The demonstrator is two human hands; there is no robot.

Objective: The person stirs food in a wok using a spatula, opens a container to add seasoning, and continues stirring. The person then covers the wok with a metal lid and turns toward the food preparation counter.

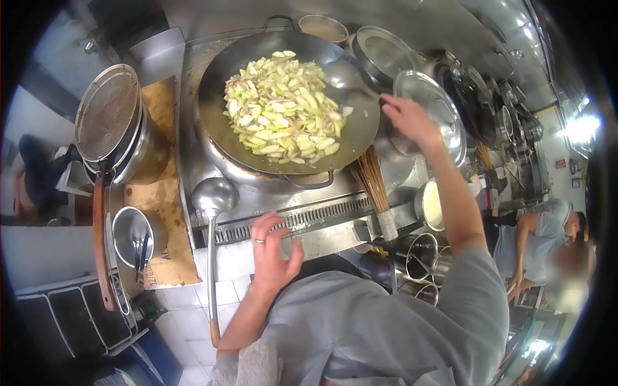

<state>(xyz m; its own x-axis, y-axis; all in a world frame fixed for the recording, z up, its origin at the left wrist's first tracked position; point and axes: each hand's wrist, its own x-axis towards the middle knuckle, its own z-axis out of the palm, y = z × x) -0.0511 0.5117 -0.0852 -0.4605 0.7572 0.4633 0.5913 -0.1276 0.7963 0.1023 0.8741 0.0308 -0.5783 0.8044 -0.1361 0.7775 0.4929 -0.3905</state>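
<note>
A big dark wok (215, 128) holds a heap of sliced pale-green vegetable pieces (283, 109) mixed with thin brownish bits. My right hand (412, 119) is at the wok's right rim with its fingers closed. A blurred, thin shape with a dark end runs from the fingers toward the wok; its kind cannot be made out. Below the wok, over the stove's front edge, my left hand (273, 251) is loosely bent, thumb and fingers apart, with nothing visible in it. Left of that hand, a steel ladle (214, 196) rests bowl-up, its long handle reaching past the edge.
A bamboo wok brush (372, 183) leans at the stove's front right. Left are a mesh strainer (109, 112) on a pot and a small steel pot (132, 235) on cardboard (174, 257). Lids (434, 106) and bowls line the right. Another person (541, 235) stands far right.
</note>
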